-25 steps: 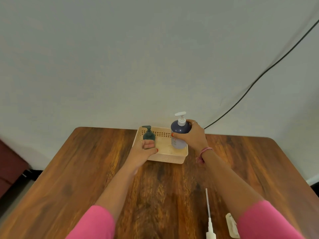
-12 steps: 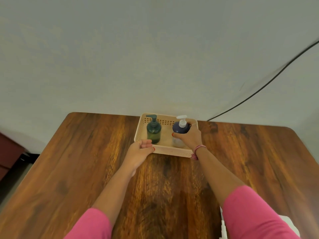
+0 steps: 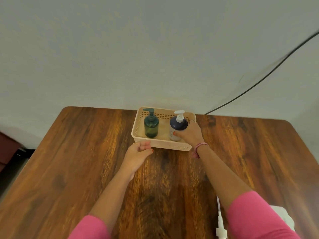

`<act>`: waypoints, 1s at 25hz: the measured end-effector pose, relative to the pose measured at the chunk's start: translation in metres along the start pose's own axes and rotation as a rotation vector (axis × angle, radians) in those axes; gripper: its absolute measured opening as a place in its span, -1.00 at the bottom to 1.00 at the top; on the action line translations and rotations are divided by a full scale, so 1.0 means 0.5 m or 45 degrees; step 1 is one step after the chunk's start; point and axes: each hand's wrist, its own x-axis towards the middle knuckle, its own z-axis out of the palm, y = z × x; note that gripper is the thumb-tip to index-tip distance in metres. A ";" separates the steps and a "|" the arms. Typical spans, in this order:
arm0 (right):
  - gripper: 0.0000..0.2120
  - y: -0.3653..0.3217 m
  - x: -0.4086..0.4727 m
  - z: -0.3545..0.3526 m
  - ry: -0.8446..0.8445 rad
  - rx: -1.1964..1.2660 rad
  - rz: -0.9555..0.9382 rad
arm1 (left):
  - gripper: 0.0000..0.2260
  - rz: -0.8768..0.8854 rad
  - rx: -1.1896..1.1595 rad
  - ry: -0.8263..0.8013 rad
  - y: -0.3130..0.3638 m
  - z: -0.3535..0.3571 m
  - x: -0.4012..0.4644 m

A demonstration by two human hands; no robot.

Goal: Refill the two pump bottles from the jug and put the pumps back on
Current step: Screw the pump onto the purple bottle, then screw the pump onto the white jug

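Standing upright in a cream basket (image 3: 162, 146) at the far edge of the table (image 3: 69, 169), both pump bottles have their long axes vertical. The green bottle (image 3: 151, 125) sits in the basket's left half; it is a translucent dark green cylinder with a matching green pump whose spout points left. The blue bottle (image 3: 177, 126) stands in the right half, dark blue and rounded at the shoulder, paler and greyish lower down, with a white pump whose spout also points left. Any label on it is too blurred to read.

The right hand (image 3: 189, 133) grips the blue bottle from its right side, thumb across the front and fingers curled round behind. The left hand (image 3: 138, 153) sits at the basket's near left rim, fingers loosely curled and holding nothing; whether it touches the rim cannot be told.

The basket is rectangular plastic with rows of small holes in its walls. The table is glossy, dark brown wood with strong grain. Near the right sleeve (image 3: 259, 218) a spare white pump (image 3: 220, 226) with its long dip tube lies flat, tube pointing away from the person. A black cable (image 3: 259, 80) runs across the plain grey wall.
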 end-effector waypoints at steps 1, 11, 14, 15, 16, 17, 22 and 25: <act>-0.40 -0.001 -0.019 -0.011 0.023 -0.031 -0.020 | -0.74 0.009 0.004 -0.005 -0.004 0.002 -0.010; -0.70 0.146 -0.345 -0.133 -0.190 -0.265 -0.215 | -0.77 0.047 0.029 -0.092 -0.083 0.080 -0.169; -0.70 0.226 -0.430 -0.161 -0.295 -0.455 -0.285 | -0.78 0.044 0.031 -0.143 -0.116 0.115 -0.221; -0.66 0.255 -0.452 -0.168 -0.343 -0.566 -0.332 | -0.78 0.038 0.041 -0.152 -0.127 0.126 -0.236; -0.60 0.281 -0.471 -0.172 -0.412 -0.701 -0.388 | -0.78 0.030 0.048 -0.159 -0.136 0.137 -0.249; -0.55 0.305 -0.491 -0.175 -0.491 -0.835 -0.449 | -0.78 0.018 0.058 -0.164 -0.145 0.150 -0.262; -0.48 0.371 -0.533 -0.152 -0.668 -1.160 -0.688 | -0.78 -0.019 0.134 -0.179 -0.169 0.207 -0.312; -0.48 0.386 -0.527 -0.134 -0.660 -1.174 -0.715 | -0.77 0.011 0.145 -0.199 -0.174 0.229 -0.333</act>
